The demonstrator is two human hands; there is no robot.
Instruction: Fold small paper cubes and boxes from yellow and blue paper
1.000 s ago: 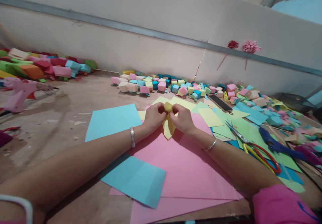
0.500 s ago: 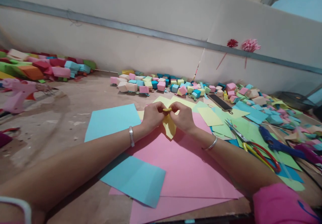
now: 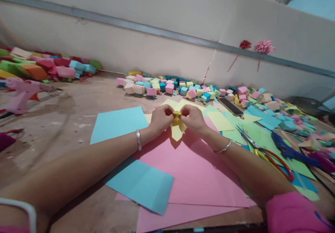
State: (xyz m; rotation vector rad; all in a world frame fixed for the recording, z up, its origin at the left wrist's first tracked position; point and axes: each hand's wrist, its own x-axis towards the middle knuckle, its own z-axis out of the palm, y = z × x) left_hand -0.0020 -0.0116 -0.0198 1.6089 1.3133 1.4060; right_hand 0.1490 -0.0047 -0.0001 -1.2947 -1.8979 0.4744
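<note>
Between my two hands is a folded piece of yellow paper (image 3: 178, 131), its lower part spreading to a point over the pink sheets. My left hand (image 3: 161, 118) pinches its upper left edge between thumb and fingers. From the other side, my right hand (image 3: 194, 118) grips the upper right edge in the same kind of pinch. Underneath lie large pink paper sheets (image 3: 199, 170). One blue sheet (image 3: 142, 184) overlaps them at the front left, and another blue sheet (image 3: 119, 123) lies beyond my left wrist.
Right of my hands lie scissors (image 3: 258, 147), a dark blue glue gun (image 3: 293, 152), a phone (image 3: 230, 107) and green sheets. Folded paper cubes (image 3: 170, 86) line the wall. At far left are a pink glue gun (image 3: 21, 93) and a bigger heap of coloured paper pieces (image 3: 62, 70).
The yellow paper's top has tilted and opened, so more of its folded inside shows. Both hands keep their pinch on it. The whole view has shifted slightly.
</note>
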